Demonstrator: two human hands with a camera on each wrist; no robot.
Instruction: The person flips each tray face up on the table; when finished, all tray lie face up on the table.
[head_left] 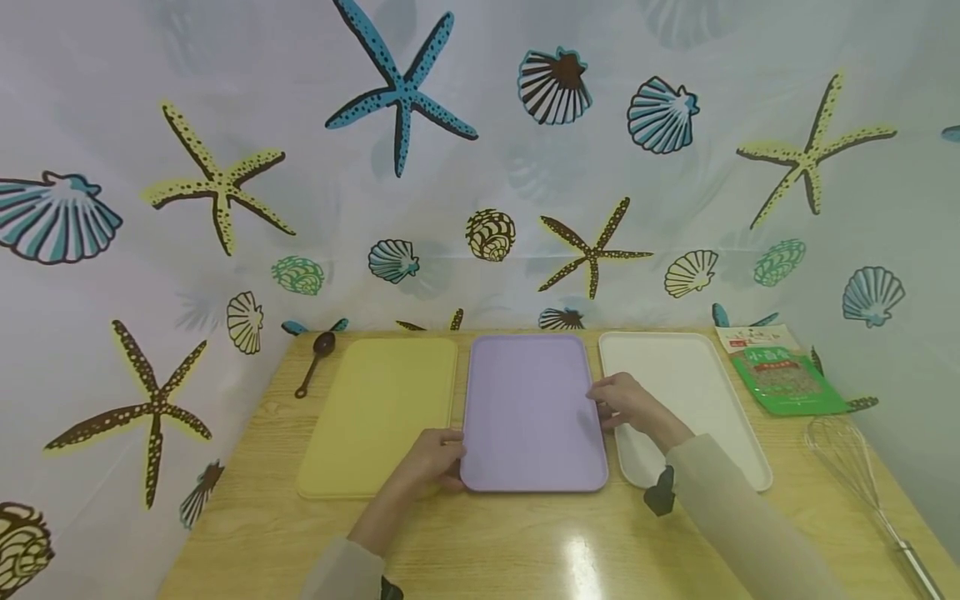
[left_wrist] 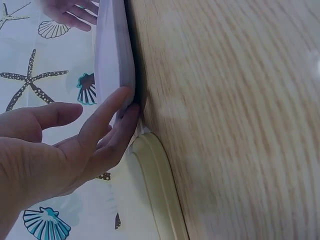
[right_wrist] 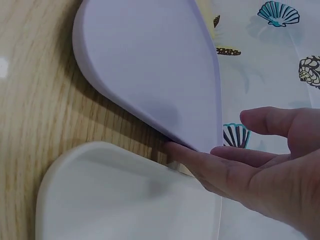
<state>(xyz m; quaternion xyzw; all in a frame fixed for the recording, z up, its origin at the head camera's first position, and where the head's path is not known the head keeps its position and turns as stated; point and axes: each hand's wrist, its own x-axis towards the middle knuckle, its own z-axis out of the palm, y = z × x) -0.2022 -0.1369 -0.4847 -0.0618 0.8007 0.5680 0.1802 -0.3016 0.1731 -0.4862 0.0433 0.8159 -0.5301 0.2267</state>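
Hands (head_left: 429, 458) (head_left: 626, 402) touching purple tray (head_left: 532, 412); wooden table (head_left: 517, 542), shell-print cloth (head_left: 450, 196) behind.

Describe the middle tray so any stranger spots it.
Start at the wooden table. Near its centre, between the left hand and right hand, lies the purple tray. Its colour sets it apart from the yellow tray and white tray beside it.

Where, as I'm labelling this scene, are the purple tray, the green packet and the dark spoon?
Purple tray (head_left: 534, 412): head view, middle of its flat base.
Green packet (head_left: 786, 379): head view, its printed front.
Dark spoon (head_left: 324, 343): head view, its bowl.
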